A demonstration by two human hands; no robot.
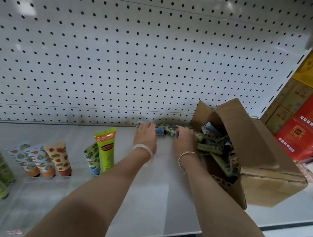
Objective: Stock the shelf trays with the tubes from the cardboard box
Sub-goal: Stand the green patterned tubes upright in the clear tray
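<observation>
1. Hands meet at the back of the shelf (142, 186), head view, hard against the pegboard (120, 54). The left hand (145, 135) curls its fingers over one end of a small bundle of tubes (166, 131), and the right hand (183, 140) wraps the other end. The bundle sits just beside the mouth of the box (266, 152).
2. Risk one: a two-ended grip on several slick tubes. If either side loosens, the middle ones likely slide out onto the shelf.
3. Risk two: the box lies tipped on its side with its flaps open, and loose tubes (217, 146) spill toward the right wrist. Drag that arm back carelessly and more could tumble out, or the box could shift toward the shelf edge.
4. Risk three: the trays (48, 180) are well apart, far left, with stocked tubes (60, 157) standing on their caps. A sweep across with full hands may knock them over.
5. Fingertips are hidden behind the hands, so how firm the grip is cannot be told.
</observation>
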